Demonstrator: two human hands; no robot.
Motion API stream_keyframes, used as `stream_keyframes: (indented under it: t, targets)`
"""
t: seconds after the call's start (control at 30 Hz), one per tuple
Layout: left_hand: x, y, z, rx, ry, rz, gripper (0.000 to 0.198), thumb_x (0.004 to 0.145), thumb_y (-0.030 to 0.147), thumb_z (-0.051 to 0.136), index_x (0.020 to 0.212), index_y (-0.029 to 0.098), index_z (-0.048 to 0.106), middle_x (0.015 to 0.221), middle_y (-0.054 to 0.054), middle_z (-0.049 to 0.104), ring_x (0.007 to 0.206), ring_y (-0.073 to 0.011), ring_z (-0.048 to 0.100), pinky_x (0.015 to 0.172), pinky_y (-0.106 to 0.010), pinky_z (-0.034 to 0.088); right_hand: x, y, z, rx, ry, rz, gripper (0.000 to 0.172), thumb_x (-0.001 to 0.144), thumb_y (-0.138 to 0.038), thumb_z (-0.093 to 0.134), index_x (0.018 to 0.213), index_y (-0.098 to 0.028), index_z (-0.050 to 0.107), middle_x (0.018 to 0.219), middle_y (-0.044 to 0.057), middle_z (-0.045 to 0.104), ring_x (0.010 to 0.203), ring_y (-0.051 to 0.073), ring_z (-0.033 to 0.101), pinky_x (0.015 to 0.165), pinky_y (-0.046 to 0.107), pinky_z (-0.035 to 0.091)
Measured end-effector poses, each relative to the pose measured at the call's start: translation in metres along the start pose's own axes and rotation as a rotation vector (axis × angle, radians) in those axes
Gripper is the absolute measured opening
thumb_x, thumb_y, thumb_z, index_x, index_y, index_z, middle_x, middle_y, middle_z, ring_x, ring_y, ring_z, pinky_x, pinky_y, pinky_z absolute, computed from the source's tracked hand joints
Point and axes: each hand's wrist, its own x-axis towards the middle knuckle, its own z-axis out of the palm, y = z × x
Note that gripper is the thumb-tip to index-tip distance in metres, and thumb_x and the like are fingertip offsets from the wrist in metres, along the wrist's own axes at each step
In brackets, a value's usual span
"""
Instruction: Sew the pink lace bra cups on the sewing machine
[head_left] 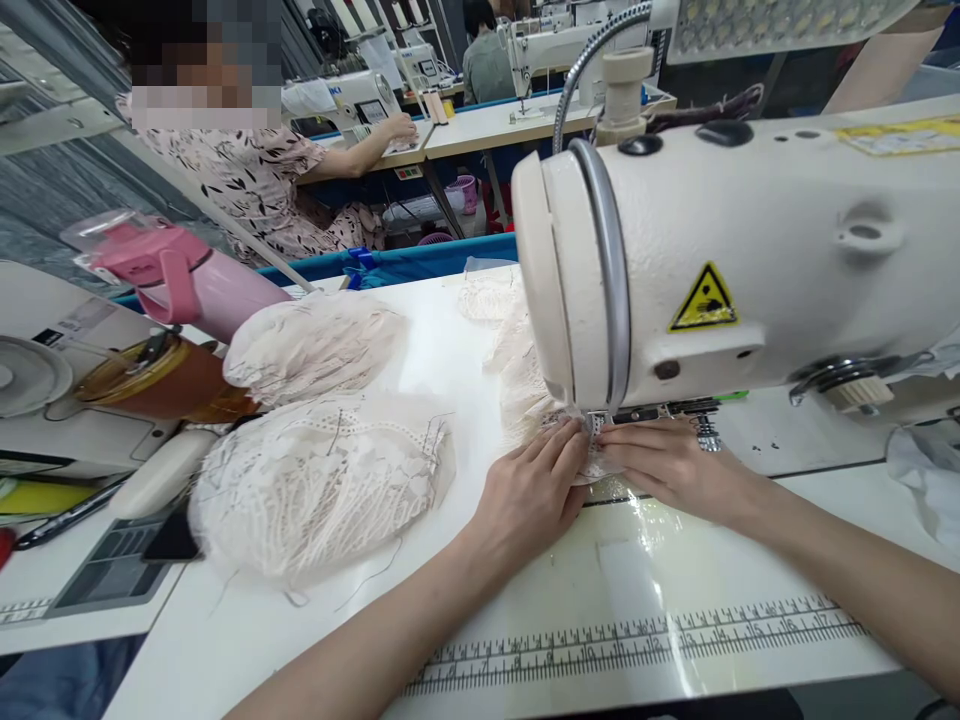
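"Under the left hand [534,475] and right hand [679,462], by the presser foot [598,422], how is the lace piece [520,395] best handled?"

"Kept flat, probably, with fingers clear of the foot. The hands are laid close together; whether it is pinched cannot be told."

"And around?"

"Nearer than the hands, a ruler [637,646] is printed on the white tabletop [187,640]; beyond, a co-worker [247,185] is seated."

Grey drapery [41,195] far left — pale worktables [469,138] behind — LED lamp [780,28] upper right.
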Motion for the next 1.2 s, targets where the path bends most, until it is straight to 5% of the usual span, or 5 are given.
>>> stream_keyframes:
  t: [0.37, 0.93, 1.2]
  targets:
    - [0.002, -0.001, 0.000, 0.043, -0.013, 0.089, 0.040, 0.087, 0.017, 0.048, 0.125, 0.013, 0.058, 0.125, -0.011, 0.063, 0.119, -0.0269, 0.058, 0.092, -0.041, 0.056, 0.007, -0.006, -0.015, -0.082, 0.089, 0.031, 0.028, 0.090, -0.012, 0.046, 0.102, -0.024, 0.068, 0.102, 0.001, 0.072, 0.085, 0.017, 0.066, 0.075, 0.032, 0.051]
    - [0.004, -0.004, 0.002, 0.025, -0.064, 0.062, 0.039, 0.091, 0.020, 0.048, 0.129, 0.012, 0.054, 0.130, -0.013, 0.059, 0.126, -0.0281, 0.051, 0.101, -0.045, 0.050, -0.002, -0.001, -0.003, 0.074, 0.061, 0.192, 0.029, 0.093, -0.021, 0.044, 0.113, -0.030, 0.063, 0.089, 0.001, 0.070, 0.064, 0.016, 0.062, 0.059, 0.031, 0.054]
    - [0.004, -0.005, 0.002, -0.014, -0.007, 0.190, 0.023, 0.093, 0.010, 0.043, 0.107, 0.011, 0.061, 0.124, -0.009, 0.064, 0.115, -0.0188, 0.062, 0.101, -0.035, 0.050, 0.002, -0.002, 0.001, -0.177, 0.113, 0.139, 0.027, 0.094, -0.022, 0.045, 0.111, -0.025, 0.065, 0.093, 0.003, 0.070, 0.071, 0.016, 0.062, 0.064, 0.029, 0.051]
